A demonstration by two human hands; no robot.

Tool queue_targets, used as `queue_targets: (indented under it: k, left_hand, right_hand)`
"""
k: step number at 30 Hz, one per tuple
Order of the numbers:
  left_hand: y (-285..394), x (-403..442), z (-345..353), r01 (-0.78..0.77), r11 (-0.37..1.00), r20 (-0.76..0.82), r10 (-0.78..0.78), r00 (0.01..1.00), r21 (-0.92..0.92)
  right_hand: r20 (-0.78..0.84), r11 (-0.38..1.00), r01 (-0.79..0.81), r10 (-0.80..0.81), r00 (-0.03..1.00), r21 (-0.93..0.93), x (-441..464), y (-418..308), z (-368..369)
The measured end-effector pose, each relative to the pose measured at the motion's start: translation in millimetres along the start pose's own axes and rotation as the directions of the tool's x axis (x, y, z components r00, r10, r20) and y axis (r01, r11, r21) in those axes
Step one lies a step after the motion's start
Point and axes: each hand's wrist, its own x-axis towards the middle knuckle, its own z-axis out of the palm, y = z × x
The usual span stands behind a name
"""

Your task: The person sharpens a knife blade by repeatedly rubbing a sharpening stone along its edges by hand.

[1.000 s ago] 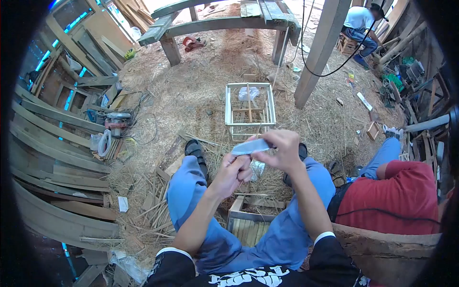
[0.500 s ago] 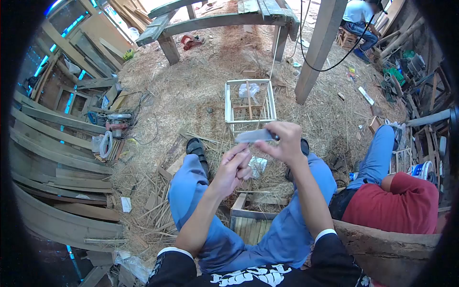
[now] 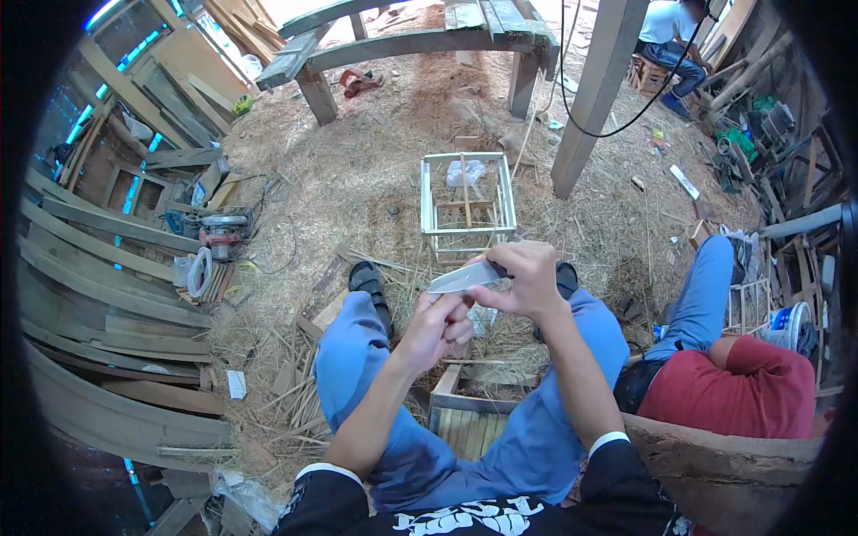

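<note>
A knife with a broad pale blade is held by its dark handle in my right hand, the blade pointing left. Just below the blade's tip, my left hand is closed, its fingers pressed together; what it grips is too small to make out. Between my knees stands a wooden box with pale slats inside. Beyond my hands, a pale wooden frame rests on the straw-strewn floor.
A person in a red shirt sits close on my right; another person sits at the back right. A wooden bench, a post, a circular saw and curved boards stand or lie around.
The knife has tilted, its tip now lower and nearer my left hand. My left hand has moved slightly down. The red-shirted person's leg has shifted, showing a white bucket beyond.
</note>
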Motion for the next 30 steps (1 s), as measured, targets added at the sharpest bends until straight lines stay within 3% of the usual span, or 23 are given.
queue_targets:
  k: [6, 10, 15, 18, 23, 27, 30]
  left_hand:
    - [3, -2, 5, -0.038, 0.999, -0.021, 0.038, 0.999, 0.012]
    - [-2, -1, 2, -0.066, 0.996, -0.056, 0.069, 0.996, 0.054]
    - [0, -1, -4, -0.085, 0.994, -0.037, 0.088, 0.995, 0.076]
    - [-2, -4, 0, -0.069, 0.996, -0.026, 0.071, 0.997, 0.059]
    - [2, -2, -2, -0.08, 0.993, -0.007, 0.081, 0.997, 0.091]
    - [0, -5, -1, -0.076, 0.995, 0.011, 0.075, 0.997, 0.065]
    - [2, -3, 0, -0.056, 0.995, -0.015, 0.057, 0.998, 0.078]
  right_hand:
    - [-0.003, 0.995, -0.103, 0.103, 0.995, -0.017, -3, 7, -1]
    - [-0.008, 1.0, 0.009, -0.01, 1.0, -0.023, 2, -4, 2]
    - [-0.031, 0.995, -0.073, 0.071, 0.997, -0.065, -2, 4, 0]
    - [-0.004, 0.998, 0.04, -0.041, 0.999, -0.057, 3, -8, -1]
    - [-0.032, 0.985, -0.131, 0.128, 0.991, -0.112, -1, 13, -4]
    - [-0.024, 0.998, 0.038, -0.039, 0.999, -0.042, -1, -2, 2]
    - [-0.029, 0.993, -0.107, 0.106, 0.994, -0.057, -2, 12, -3]
